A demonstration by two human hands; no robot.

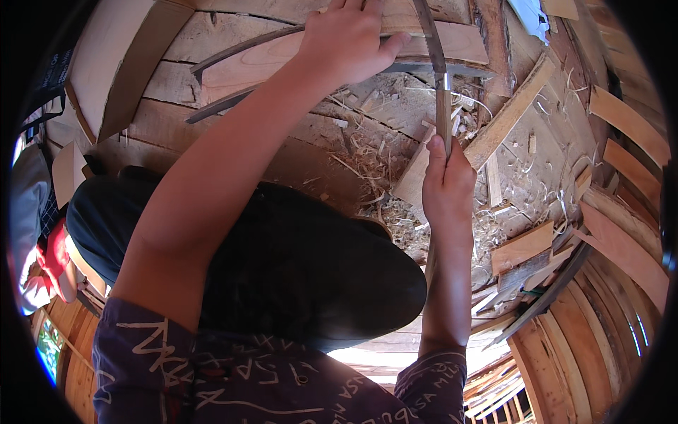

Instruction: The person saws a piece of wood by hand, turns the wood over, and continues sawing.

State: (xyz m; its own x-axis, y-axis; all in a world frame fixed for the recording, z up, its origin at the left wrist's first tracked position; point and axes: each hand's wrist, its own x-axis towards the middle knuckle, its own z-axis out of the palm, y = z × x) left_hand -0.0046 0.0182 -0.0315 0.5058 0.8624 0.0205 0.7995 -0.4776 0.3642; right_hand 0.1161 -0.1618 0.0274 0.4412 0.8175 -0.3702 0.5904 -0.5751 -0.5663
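Observation:
My right hand [450, 180] is closed round the long wooden handle of a knife [429, 35]. Its narrow dark blade, joined to the handle by a shiny metal collar, crosses over the right part of a pale wooden board [244, 65] and runs out at the top edge. On that board, left of the blade, my left hand [347, 39] holds down with the thumb stretched toward the blade; its fingertips are cut off by the top of the view. Dark curved edges run along the board's long sides.
Wood shavings [374, 152] litter the plank floor below the board. A rough wooden strip [514, 109] lies slantwise at right, near offcuts [522, 247]. Curved wooden slats [628, 127] line the right side. A cardboard box [116, 67] stands at left, and another person [42, 247] sits beyond my knee.

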